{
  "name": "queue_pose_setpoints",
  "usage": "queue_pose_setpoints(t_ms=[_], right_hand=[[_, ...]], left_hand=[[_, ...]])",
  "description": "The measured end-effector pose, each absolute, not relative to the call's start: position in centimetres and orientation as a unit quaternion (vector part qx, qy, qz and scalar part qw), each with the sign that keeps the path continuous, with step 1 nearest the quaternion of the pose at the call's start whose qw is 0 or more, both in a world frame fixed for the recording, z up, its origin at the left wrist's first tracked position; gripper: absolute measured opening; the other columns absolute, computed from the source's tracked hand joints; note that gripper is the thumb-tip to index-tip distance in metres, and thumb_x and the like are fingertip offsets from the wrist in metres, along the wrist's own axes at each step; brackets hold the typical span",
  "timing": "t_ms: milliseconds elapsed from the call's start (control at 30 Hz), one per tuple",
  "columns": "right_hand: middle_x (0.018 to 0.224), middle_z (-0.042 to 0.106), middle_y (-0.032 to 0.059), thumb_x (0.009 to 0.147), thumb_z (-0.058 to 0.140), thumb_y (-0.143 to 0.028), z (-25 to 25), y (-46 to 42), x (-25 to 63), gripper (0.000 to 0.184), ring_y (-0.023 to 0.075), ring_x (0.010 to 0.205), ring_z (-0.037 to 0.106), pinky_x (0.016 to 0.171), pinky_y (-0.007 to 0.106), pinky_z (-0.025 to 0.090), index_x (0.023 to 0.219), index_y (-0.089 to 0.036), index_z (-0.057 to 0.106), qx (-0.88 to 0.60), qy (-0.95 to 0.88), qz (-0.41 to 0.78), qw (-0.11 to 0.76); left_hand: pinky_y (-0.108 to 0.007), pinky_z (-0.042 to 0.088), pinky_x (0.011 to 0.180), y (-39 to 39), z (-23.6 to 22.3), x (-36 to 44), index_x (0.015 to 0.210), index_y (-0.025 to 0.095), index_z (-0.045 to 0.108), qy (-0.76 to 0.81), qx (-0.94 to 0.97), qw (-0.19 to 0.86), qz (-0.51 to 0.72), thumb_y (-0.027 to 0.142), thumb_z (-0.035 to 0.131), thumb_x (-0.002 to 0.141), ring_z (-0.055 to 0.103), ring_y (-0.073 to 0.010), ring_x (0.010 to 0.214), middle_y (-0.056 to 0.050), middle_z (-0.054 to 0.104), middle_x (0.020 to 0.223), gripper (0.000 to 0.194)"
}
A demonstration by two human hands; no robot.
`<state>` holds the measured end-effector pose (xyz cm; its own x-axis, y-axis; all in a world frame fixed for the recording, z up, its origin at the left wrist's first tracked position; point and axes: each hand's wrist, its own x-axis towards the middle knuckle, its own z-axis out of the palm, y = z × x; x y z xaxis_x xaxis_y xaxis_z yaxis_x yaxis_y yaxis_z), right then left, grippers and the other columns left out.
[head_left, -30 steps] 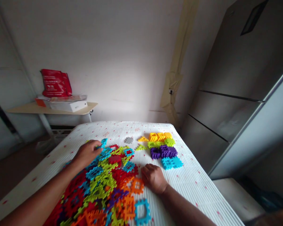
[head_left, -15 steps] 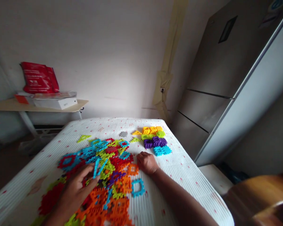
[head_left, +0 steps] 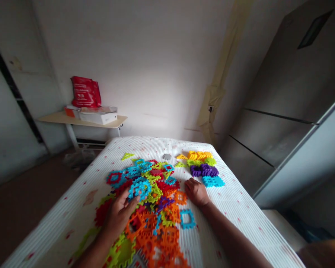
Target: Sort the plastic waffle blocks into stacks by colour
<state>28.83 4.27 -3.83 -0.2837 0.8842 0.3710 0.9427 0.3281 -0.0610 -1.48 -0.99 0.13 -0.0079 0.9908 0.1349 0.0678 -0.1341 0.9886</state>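
**Two hands at a heap of plastic waffle blocks**

The open left grip [head_left: 118, 216] is pressed onto one heap of waffle blocks [head_left: 159, 193]. The curled right grip [head_left: 197, 192] is rested beside it, its hold not tellable. Four colour groups [head_left: 203, 170] are laid beyond on a ribbed white mattress [head_left: 229, 208]. One red bag [head_left: 85, 92] and one white box [head_left: 98, 118] are set on a table [head_left: 56, 118], with one refrigerator [head_left: 281, 111] at right.

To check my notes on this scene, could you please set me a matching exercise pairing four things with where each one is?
Things:
1. left hand
2. right hand
3. red bag
4. purple pieces

Places:
A. on the shelf
B. directly behind the blue pieces
C. on the plastic heap
D. on the mattress beside the heap

Pairs: 1C, 2D, 3A, 4B
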Motion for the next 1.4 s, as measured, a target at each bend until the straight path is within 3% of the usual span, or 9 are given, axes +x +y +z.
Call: queue_pose_setpoints(t_ms=[300, 500, 633, 767, 1000, 1133, 1400], right_hand=[[0.081, 0.063, 0.0044, 0.085, 0.046, -0.015, -3.2, 4.0, 28.5, 0.020, 0.0122, 0.072, 0.058, 0.063, 0.020, 0.037, 0.076, -0.018, 0.064, -0.615, -0.764, -0.036, 0.194], [0.082, 0.068, 0.0038, 0.086, 0.046, -0.013, -2.1, 3.0, 26.8, 0.021, 0.0119, 0.073, 0.061, 0.062, 0.018, 0.041, 0.082, -0.016, 0.067, -0.651, -0.715, 0.027, 0.253], [0.079, 0.067, -0.0001, 0.088, 0.053, -0.028, -0.8, 1.1, 23.9, 0.020, 0.0103, 0.066, 0.060, 0.057, 0.017, 0.043, 0.096, -0.017, 0.066, -0.571, -0.721, 0.175, 0.350], [0.094, 0.067, 0.0017, 0.075, 0.067, -0.043, 0.8, -0.5, 21.5, 0.038, 0.0136, 0.076, 0.060, 0.065, 0.022, 0.046, 0.106, -0.020, 0.065, -0.431, -0.724, 0.338, 0.419], [0.098, 0.066, 0.0039, 0.073, 0.070, -0.045, 1.3, -1.6, 21.3, 0.041, 0.0147, 0.082, 0.061, 0.073, 0.023, 0.047, 0.106, -0.020, 0.067, -0.356, -0.763, 0.327, 0.429], [0.103, 0.066, 0.0046, 0.074, 0.070, -0.042, 0.9, -1.6, 21.3, 0.043, 0.0147, 0.086, 0.062, 0.075, 0.024, 0.048, 0.111, -0.020, 0.064, -0.325, -0.769, 0.352, 0.423], [0.094, 0.066, 0.0039, 0.067, 0.074, -0.051, 0.5, -1.2, 22.1, 0.042, 0.0137, 0.084, 0.061, 0.075, 0.023, 0.048, 0.093, -0.019, 0.067, -0.309, -0.807, 0.322, 0.386]], left_hand=[[-0.031, 0.053, 0.083, -1.3, 0.1, -1.5, 0.097, 0.020, 0.064, 0.478, 0.579, 0.428, 0.502, 0.048, 0.066, 0.067, 0.068, -0.0242, 0.091, -0.005, 0.074, 0.093, 0.041], [-0.026, 0.055, 0.078, -0.9, -0.7, -1.7, 0.094, 0.021, 0.067, 0.474, 0.686, 0.271, 0.481, 0.039, 0.062, 0.071, 0.069, -0.0216, 0.088, -0.005, 0.073, 0.096, 0.030], [-0.021, 0.054, 0.077, -0.4, -1.2, -1.7, 0.087, 0.024, 0.069, 0.410, 0.760, 0.169, 0.476, 0.028, 0.061, 0.070, 0.070, -0.0179, 0.085, -0.003, 0.073, 0.095, 0.019], [-0.020, 0.054, 0.078, 0.0, -2.0, -2.1, 0.084, 0.028, 0.068, 0.350, 0.814, 0.100, 0.453, 0.013, 0.059, 0.061, 0.070, -0.0167, 0.086, -0.001, 0.073, 0.100, 0.029], [-0.023, 0.053, 0.084, 0.0, -3.1, -2.7, 0.093, 0.031, 0.069, 0.333, 0.855, 0.075, 0.390, 0.020, 0.058, 0.069, 0.069, -0.0186, 0.091, -0.002, 0.071, 0.108, 0.029], [-0.024, 0.050, 0.090, -1.1, -3.8, -1.6, 0.094, 0.031, 0.069, 0.366, 0.822, 0.102, 0.424, 0.024, 0.053, 0.073, 0.068, -0.0183, 0.093, -0.001, 0.071, 0.108, 0.027], [-0.020, 0.049, 0.091, -1.7, -3.9, -1.2, 0.100, 0.032, 0.067, 0.370, 0.815, 0.092, 0.438, 0.032, 0.053, 0.079, 0.069, -0.0162, 0.093, 0.001, 0.072, 0.108, 0.025]])
